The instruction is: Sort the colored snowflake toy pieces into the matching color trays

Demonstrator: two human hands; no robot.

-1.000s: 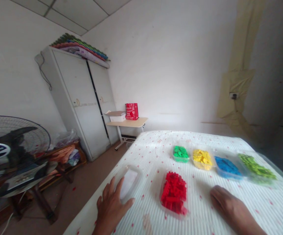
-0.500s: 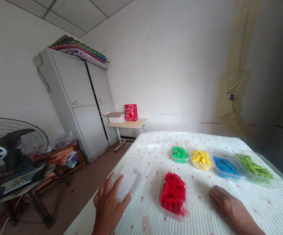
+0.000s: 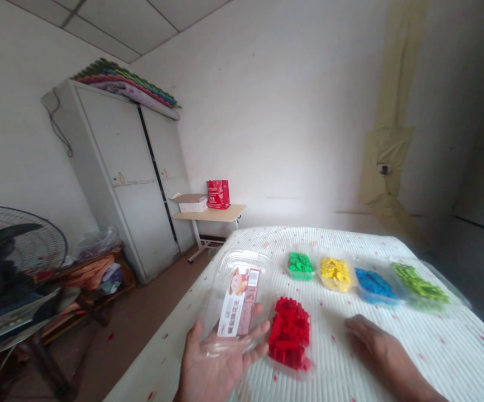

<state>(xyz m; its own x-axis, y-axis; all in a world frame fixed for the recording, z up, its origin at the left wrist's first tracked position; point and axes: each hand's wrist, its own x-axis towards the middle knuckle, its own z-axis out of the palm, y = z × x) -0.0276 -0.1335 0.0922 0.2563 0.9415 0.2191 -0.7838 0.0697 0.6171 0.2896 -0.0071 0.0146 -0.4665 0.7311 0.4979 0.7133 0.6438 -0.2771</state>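
My left hand [image 3: 220, 365] holds up a clear plastic container lid [image 3: 224, 273], palm towards me, with fingers around its lower end. A printed label [image 3: 238, 301] with a food picture is on the lid. Just to its right stands a clear tub of red plastic blocks [image 3: 290, 335]. Resting on the table at the right is my right hand [image 3: 373, 343], its fingers curled and pressed together. No object shows at that hand, though its palm side is hidden.
Tubs of green pieces [image 3: 300, 265], yellow pieces [image 3: 335, 272], blue pieces [image 3: 375, 283] and light green pieces [image 3: 420, 282] line the far side of the covered table [image 3: 329, 357]. A fan [image 3: 19, 240] stands at left. Behind is a small desk [image 3: 216, 214] with a red bag [image 3: 218, 194].
My left hand has lifted the lid from the table's left edge and turned it upright, so its label faces me. My right hand stays resting on the table. The view has shifted slightly.
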